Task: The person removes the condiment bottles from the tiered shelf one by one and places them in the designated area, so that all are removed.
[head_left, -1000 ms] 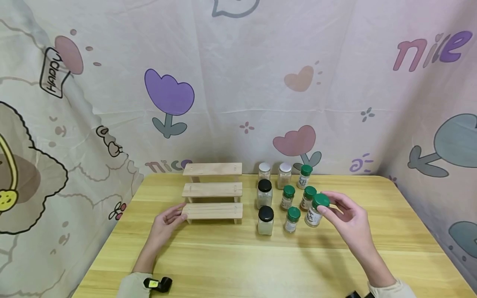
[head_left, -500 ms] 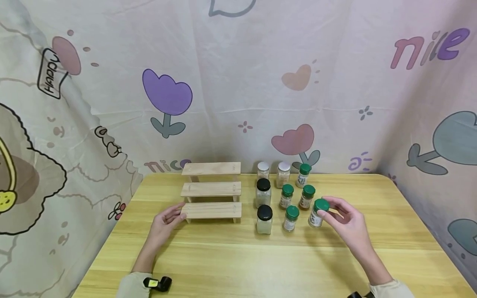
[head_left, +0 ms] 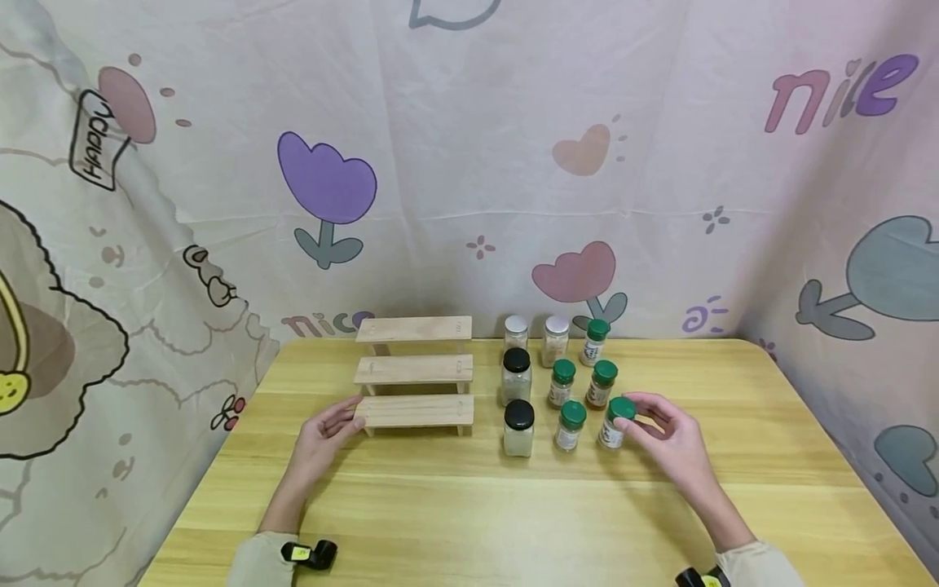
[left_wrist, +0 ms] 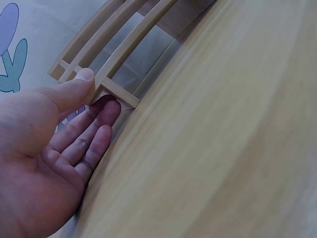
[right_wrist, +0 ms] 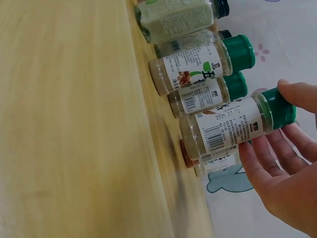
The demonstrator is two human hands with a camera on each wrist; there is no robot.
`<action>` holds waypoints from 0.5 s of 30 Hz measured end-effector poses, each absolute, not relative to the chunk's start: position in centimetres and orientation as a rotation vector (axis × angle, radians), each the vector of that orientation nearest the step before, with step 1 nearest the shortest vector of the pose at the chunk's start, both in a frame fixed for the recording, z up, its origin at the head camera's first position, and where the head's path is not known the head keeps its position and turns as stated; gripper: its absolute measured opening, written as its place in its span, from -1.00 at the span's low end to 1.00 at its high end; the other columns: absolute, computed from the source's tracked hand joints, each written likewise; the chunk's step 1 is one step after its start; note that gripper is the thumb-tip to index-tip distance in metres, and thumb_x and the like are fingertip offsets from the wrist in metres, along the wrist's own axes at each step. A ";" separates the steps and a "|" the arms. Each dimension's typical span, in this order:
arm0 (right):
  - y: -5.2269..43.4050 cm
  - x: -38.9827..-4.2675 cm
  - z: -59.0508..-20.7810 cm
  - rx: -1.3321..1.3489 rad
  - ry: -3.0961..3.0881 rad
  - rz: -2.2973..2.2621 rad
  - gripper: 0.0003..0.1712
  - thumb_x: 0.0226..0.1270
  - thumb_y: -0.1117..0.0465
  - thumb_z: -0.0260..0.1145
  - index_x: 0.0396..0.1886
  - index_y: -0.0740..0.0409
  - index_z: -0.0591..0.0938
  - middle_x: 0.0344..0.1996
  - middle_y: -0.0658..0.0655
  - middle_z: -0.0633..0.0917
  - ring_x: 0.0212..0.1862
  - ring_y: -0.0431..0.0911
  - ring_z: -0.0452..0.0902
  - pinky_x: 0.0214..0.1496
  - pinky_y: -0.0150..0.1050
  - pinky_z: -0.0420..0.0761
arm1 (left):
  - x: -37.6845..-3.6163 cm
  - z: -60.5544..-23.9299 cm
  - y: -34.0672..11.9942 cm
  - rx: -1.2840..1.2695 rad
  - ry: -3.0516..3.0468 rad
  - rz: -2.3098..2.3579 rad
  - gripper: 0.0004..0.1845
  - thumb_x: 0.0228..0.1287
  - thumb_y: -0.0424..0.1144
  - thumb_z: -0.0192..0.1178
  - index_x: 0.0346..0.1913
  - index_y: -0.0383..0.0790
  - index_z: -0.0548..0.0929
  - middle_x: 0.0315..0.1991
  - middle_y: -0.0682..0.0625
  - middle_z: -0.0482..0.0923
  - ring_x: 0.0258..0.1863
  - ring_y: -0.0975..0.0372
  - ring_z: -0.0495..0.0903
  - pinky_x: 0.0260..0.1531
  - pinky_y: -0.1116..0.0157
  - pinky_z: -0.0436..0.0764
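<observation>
- The left hand (head_left: 320,438) rests on the wooden table (head_left: 455,522), fingers straight and relaxed; the thumb lies on the near left corner of the stepped wooden rack (head_left: 414,410), and the fingertips (left_wrist: 110,110) touch just under that corner (clearest from the left wrist).
- The rack's three tiers climb away from those fingers toward the printed cloth backdrop (head_left: 469,163).
- Right of the rack, between the two hands, stand two black-capped jars (head_left: 517,428) one behind the other, with two white-capped jars (head_left: 516,332) behind them.
- Further right, four green-capped bottles (head_left: 569,425) stand just left of and beyond the right hand's fingers.
- The right hand (head_left: 671,444) pinches the green cap of a spice bottle (head_left: 614,422) between thumb and curled fingers; the bottle stands upright on the table, at the near right corner of the group.
</observation>
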State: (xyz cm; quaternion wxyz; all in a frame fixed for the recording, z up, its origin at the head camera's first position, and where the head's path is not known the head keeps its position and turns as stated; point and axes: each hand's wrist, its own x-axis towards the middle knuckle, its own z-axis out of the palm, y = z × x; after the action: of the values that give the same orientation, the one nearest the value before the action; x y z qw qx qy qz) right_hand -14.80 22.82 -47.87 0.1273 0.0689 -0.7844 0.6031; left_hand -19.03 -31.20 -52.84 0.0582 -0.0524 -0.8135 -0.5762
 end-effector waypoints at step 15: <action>23.4 -14.9 -48.8 0.157 -2.372 1.721 -0.52 0.35 0.24 0.49 0.19 0.32 0.61 0.12 0.20 0.65 0.09 -0.34 0.57 0.10 -0.46 0.60 | -19.1 -53.0 -31.3 -0.203 -2.454 -1.722 -0.51 0.48 -0.24 0.28 0.36 -0.38 0.55 0.13 -0.34 0.65 -0.02 0.46 0.64 -0.08 0.49 0.65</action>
State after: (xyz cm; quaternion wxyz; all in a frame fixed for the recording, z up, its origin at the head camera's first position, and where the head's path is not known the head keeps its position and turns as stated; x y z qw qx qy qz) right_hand -14.91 23.39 -48.77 0.1031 0.0532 -0.8039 0.5834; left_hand -19.14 -31.32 -53.02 0.0685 -0.0673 -0.8147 -0.5719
